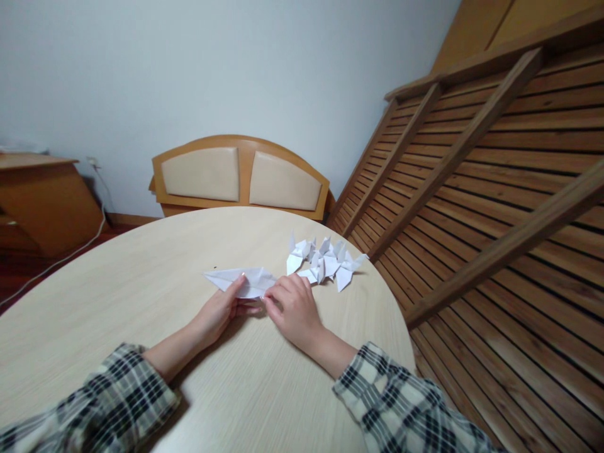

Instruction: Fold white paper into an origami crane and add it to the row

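Observation:
A partly folded white paper sheet (238, 279), long and pointed at its left end, lies on the round light-wood table (117, 302). My left hand (217, 314) holds it from below, fingers pinched on its near edge. My right hand (292, 308) presses its fingertips on the paper's right end, fingers curled. Just beyond my right hand sits a cluster of several finished white paper cranes (325, 261), near the table's right edge.
A wooden chair back with beige pads (240, 176) stands behind the table. A slatted wooden frame (472, 189) leans at the right. A wooden cabinet (42, 201) and a white cable (70, 251) are at the left by the wall.

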`<state>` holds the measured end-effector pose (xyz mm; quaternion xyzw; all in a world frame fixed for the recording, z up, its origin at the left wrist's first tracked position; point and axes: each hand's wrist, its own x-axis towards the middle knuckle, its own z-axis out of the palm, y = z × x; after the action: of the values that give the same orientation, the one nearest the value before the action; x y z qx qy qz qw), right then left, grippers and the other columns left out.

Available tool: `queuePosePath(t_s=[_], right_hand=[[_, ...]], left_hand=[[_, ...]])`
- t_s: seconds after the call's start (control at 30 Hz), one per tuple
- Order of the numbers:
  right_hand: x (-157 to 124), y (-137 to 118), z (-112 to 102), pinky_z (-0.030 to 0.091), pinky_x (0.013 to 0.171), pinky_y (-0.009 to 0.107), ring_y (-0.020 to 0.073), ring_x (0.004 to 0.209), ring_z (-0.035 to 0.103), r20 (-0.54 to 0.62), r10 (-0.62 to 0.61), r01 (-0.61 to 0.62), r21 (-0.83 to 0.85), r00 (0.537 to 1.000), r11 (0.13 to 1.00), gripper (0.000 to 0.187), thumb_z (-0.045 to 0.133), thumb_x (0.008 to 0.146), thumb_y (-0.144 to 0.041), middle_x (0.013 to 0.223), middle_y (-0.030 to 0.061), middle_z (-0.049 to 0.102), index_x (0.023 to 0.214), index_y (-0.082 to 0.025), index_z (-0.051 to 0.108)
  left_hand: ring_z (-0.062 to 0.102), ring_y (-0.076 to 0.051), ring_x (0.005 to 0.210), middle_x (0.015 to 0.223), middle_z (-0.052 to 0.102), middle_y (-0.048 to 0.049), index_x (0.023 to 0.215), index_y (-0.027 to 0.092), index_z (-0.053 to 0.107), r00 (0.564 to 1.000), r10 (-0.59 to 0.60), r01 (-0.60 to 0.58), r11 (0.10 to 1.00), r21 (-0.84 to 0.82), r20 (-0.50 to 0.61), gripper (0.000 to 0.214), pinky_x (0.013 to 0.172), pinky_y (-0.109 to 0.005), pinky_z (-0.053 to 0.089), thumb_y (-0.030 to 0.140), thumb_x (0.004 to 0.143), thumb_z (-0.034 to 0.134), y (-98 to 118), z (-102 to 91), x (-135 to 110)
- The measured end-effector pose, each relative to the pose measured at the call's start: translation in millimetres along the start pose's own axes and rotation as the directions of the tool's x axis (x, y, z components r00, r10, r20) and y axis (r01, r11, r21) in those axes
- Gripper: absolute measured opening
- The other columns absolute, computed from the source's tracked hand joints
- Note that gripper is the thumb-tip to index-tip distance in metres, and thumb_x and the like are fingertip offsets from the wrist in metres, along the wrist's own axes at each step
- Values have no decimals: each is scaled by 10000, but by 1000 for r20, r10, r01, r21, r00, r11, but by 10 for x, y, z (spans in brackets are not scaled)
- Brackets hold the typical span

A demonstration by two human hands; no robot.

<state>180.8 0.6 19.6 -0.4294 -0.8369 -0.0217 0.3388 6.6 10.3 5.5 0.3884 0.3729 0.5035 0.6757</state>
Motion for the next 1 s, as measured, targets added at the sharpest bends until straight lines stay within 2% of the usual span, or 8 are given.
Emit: queuePosePath(t_s=[0.07,0.2,0.43,0.63,0.83,1.0], right_hand=[[3,2,3,341,825,353,207,899,523,-4,15,-15,11,1000,1000,95,597,880,-249,861,32,651,814,-212,655],[5,8,12,342,821,345,204,892,524,0,43,-43,36,999,998,106,593,877,-227,850,32,648,795,-205,657],[-1,-4,16,338,818,330,194,893,512,33,53,-55,60,998,997,105,602,868,-244,835,24,634,783,-207,652],[5,-4,2,338,790,336,201,873,521,17,64,-65,61,998,996,150,582,887,-297,817,23,628,766,-213,608],[15,15,4,328,756,325,193,833,508,9,79,-79,17,997,997,233,633,855,-411,781,10,609,767,-212,551],[19,20,8,312,748,322,191,835,507,20,92,-92,16,996,996,255,664,834,-424,791,3,609,763,-210,544]], left_hand=[[682,-210,770,929,747,-118,961,127,692,999,26,-27,999,35,22,376,672,-297,565,448,766,717,-10,-11,-9],[663,-196,783,924,745,-94,953,144,709,997,39,-47,992,120,71,369,670,-263,536,324,654,828,-20,-19,-31],[632,-159,689,809,734,-69,814,131,720,998,55,-59,992,115,30,269,623,-237,526,357,690,797,-11,23,-31],[638,-174,705,806,733,-62,797,137,722,998,52,-48,990,130,-27,247,620,-253,538,336,672,799,-4,47,-41],[619,-152,639,737,716,-49,780,127,721,999,45,-45,988,151,-1,240,596,-237,511,342,692,782,-5,37,-49],[643,-163,694,772,725,-49,828,133,718,1000,29,-30,994,105,11,255,607,-233,536,357,718,769,2,28,-44]])
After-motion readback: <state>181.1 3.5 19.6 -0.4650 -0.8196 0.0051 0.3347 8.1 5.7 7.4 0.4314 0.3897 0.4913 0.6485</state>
